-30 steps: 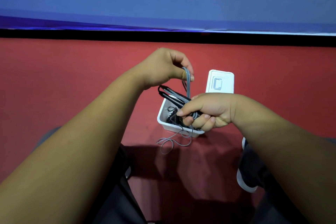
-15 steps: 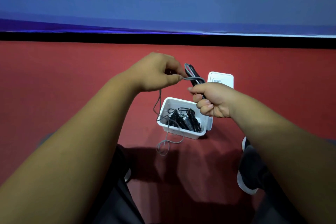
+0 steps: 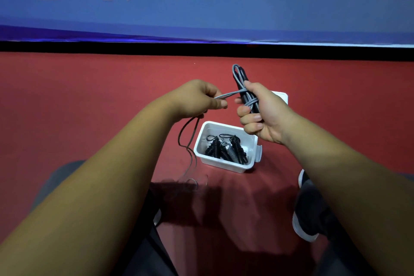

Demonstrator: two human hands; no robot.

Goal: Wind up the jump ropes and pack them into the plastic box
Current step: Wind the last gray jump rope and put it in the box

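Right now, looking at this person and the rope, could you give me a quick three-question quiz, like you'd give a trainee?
1. True or false: the white box on the floor is empty.
2. Fill in: the left hand pinches the grey ____ that stretches across to the black handles.
3. Which hand grips the black handles? A. left hand B. right hand C. neither

Key: 1. False, wound ropes lie inside. 2. cord. 3. B.
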